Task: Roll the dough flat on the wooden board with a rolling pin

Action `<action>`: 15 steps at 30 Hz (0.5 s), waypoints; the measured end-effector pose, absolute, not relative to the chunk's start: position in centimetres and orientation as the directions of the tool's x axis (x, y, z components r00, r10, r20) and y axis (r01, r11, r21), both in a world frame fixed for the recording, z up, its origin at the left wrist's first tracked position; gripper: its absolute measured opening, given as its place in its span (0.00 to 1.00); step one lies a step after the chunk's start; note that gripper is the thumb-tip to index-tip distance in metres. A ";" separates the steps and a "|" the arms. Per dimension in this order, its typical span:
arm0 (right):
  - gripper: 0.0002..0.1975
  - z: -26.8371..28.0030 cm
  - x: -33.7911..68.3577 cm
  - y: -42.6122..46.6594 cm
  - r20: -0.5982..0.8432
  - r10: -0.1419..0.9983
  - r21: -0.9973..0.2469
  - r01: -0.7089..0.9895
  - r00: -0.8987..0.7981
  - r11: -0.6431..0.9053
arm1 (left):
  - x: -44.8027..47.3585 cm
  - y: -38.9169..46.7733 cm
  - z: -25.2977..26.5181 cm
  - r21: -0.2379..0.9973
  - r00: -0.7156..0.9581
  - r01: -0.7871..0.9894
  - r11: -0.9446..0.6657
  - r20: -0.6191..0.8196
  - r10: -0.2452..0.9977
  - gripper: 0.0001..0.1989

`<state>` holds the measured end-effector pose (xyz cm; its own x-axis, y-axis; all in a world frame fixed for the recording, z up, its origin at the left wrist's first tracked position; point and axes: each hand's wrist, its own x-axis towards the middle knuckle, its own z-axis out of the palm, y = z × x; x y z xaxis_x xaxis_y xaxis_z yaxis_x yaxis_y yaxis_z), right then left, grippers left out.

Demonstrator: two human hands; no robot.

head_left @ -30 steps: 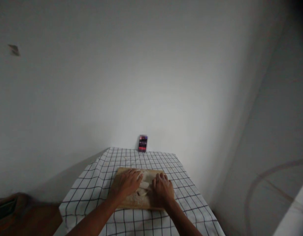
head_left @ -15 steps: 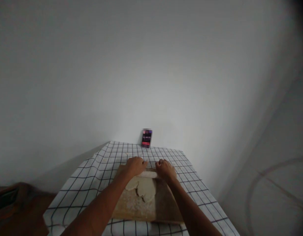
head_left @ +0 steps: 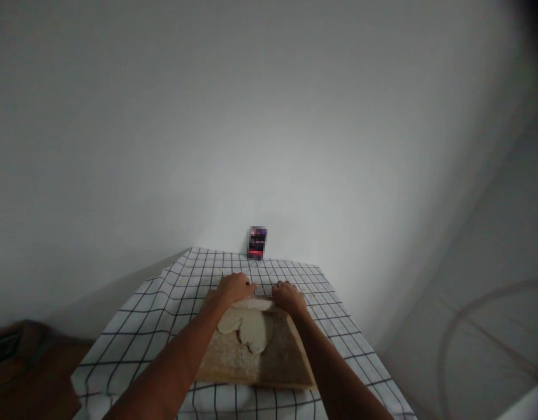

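Note:
On a floury wooden board [head_left: 234,368] lies a flat, pale piece of dough [head_left: 255,332] with an uneven outline and a notch in its near side. Beyond the dough, near the far edge of the board, a pale rolling pin [head_left: 253,304] lies crosswise. My left hand [head_left: 234,287] is closed over the left part of the pin, its thumb pointing inward. Curled fingers of my right hand [head_left: 289,297] rest on the right end. Both hands cover the ends of the pin, leaving only its middle showing.
A white tablecloth with dark grid lines [head_left: 153,332] covers the table. At its far edge a small dark, pixelated object [head_left: 256,242] leans against the pale wall [head_left: 269,128]. Brown furniture [head_left: 37,361] stands low on the left.
The whole view has shifted slightly, so the table and board sit a little higher and further left. Both hands stay on the rolling pin near the far side of the board.

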<state>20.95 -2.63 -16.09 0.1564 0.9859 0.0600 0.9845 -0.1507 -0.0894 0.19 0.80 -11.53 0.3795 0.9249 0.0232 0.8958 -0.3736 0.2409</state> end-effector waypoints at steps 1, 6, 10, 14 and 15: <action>0.22 -16.2 20.9 -3.2 0.058 0.987 -0.096 0.985 0.152 -0.146 | 0.0 0.6 -11.4 0.275 0.368 0.894 -0.353 -0.005 0.930 0.25; 0.24 -16.7 20.6 -5.7 0.067 0.983 -0.145 0.977 0.169 -0.158 | -0.1 -1.3 -11.6 0.287 0.246 0.927 -0.242 0.022 0.969 0.24; 0.24 -17.1 20.4 -7.3 0.096 0.981 -0.186 0.972 0.166 -0.146 | -0.6 -3.6 -12.4 0.180 0.246 0.950 -0.256 0.077 0.966 0.25; 0.25 -17.4 20.1 -8.7 0.127 0.979 -0.191 0.972 0.161 -0.136 | -1.7 -5.5 -13.2 0.081 0.408 0.900 -0.429 0.192 0.893 0.22; 0.25 -17.3 20.0 -9.0 0.124 0.979 -0.192 0.972 0.162 -0.137 | -2.0 -5.9 -13.2 0.060 0.431 0.889 -0.453 0.219 0.875 0.22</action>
